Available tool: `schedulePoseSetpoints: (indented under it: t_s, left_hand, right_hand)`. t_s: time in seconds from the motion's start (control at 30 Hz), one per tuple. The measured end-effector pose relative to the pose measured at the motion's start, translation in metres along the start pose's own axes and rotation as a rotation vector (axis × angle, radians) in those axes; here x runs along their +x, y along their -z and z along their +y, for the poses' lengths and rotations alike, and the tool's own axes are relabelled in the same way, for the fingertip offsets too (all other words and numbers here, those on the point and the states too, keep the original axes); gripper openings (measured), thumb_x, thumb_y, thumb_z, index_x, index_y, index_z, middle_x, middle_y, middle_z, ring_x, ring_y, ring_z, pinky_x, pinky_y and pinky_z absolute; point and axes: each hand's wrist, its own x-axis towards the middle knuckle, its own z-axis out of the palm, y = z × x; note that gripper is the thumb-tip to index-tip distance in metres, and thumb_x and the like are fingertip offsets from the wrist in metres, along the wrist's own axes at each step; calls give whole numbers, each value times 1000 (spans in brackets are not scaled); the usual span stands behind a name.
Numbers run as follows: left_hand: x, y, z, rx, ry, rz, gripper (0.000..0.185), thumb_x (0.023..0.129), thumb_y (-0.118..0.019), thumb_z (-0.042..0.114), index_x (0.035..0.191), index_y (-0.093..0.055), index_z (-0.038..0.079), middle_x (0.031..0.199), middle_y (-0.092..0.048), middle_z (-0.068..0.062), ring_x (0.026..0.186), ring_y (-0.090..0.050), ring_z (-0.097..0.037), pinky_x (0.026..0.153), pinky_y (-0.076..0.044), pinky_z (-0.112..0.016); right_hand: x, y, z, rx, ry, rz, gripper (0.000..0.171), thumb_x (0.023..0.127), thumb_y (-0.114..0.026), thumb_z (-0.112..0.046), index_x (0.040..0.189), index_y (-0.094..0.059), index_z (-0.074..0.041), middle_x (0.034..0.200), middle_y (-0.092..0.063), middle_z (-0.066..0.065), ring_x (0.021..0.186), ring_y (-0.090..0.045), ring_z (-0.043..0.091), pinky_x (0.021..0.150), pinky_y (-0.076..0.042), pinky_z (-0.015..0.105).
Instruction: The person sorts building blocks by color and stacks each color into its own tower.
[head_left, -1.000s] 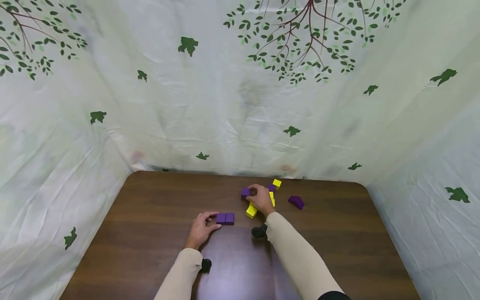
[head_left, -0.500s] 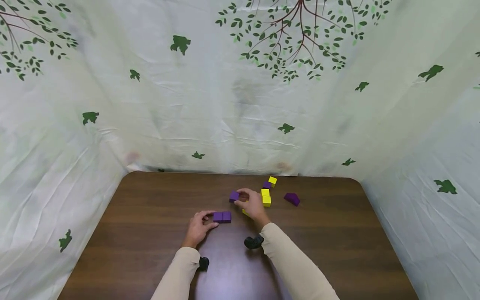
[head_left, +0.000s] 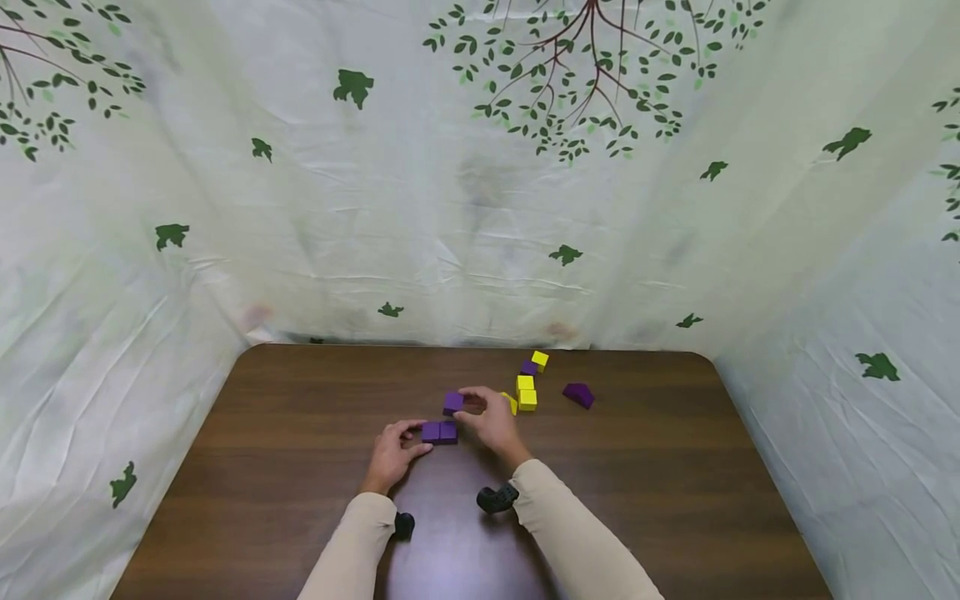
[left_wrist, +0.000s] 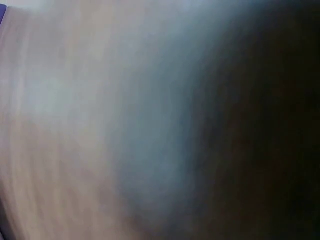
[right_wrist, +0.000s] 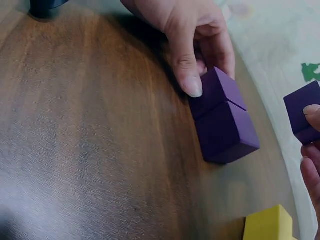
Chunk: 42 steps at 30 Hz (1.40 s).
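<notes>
Two purple cubes side by side (head_left: 438, 432) lie on the brown table (head_left: 300, 500). My left hand (head_left: 417, 438) holds this pair (right_wrist: 222, 117) at its left end, thumb (right_wrist: 186, 70) on the near side and fingers behind. My right hand (head_left: 467, 406) pinches a third purple cube (head_left: 453, 402) just above and behind the pair. In the right wrist view that cube (right_wrist: 304, 112) hangs to the right of the pair, a small gap apart. The left wrist view is a blur.
Yellow blocks (head_left: 526, 392) sit right of my right hand, one (right_wrist: 267, 225) close to the pair. Farther back lie a small yellow cube (head_left: 539, 360), a purple cube (head_left: 529, 367) and a purple wedge (head_left: 578, 394). Leaf-printed sheets (head_left: 480, 208) wall the table's back and sides.
My right hand has lifted a purple cube from the block pile and carried it left and nearer, up to the purple pair. My left hand has stayed on the pair.
</notes>
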Motion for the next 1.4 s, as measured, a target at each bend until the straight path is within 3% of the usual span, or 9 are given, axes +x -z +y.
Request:
schedulePoseSetpoints:
  t_s: [0.17, 0.33, 0.73, 0.9, 1.2, 1.4]
  left_hand:
    - [0, 2, 0, 6, -2, 14, 38, 73, -83, 12, 109, -71, 7, 88, -62, -7, 84, -52, -21, 73, -39, -34]
    - [-3, 2, 1, 15, 28, -15, 39, 75, -82, 14, 111, -70, 6, 92, -62, -7, 86, -53, -22, 74, -40, -34]
    - [0, 1, 2, 14, 13, -10, 38, 75, -82, 12, 109, -69, 3, 92, -63, -8, 86, -54, -22, 74, -42, -34]
    - [0, 1, 3, 10, 10, -10, 38, 74, -83, 11, 109, -70, 3, 91, -63, -9, 86, -55, -23, 75, -43, -35]
    - [-1, 1, 3, 29, 7, -10, 39, 74, -83, 11, 109, -69, 1, 91, -63, -9, 86, -54, -24, 75, -43, -37]
    - [-1, 1, 4, 16, 28, -13, 39, 74, -83, 11, 109, -69, 2, 93, -63, -9, 87, -54, -23, 76, -43, -37]
  right_hand:
    - [-3, -6, 0, 0, 35, -7, 35, 81, -77, -8, 114, -68, -3, 106, -70, 11, 95, -67, 24, 83, -54, 35]
    - [-6, -10, -1, 10, 68, -19, 36, 79, -78, -5, 113, -67, 0, 105, -70, 14, 94, -68, 27, 82, -54, 36]
    - [-9, -23, -2, -34, 41, -84, 34, 81, -78, -10, 113, -68, -3, 108, -70, 12, 98, -66, 27, 82, -53, 39]
    - [-12, -29, 0, -46, 49, -76, 33, 80, -78, -9, 111, -69, -3, 107, -70, 12, 100, -64, 28, 86, -51, 44]
    - [-13, -36, 4, -80, 59, -62, 33, 79, -80, -11, 110, -70, -5, 106, -70, 11, 99, -65, 25, 85, -52, 38]
    - [-13, -36, 2, -54, 65, -64, 33, 80, -79, -10, 111, -69, -3, 107, -70, 12, 100, -65, 27, 86, -52, 41]
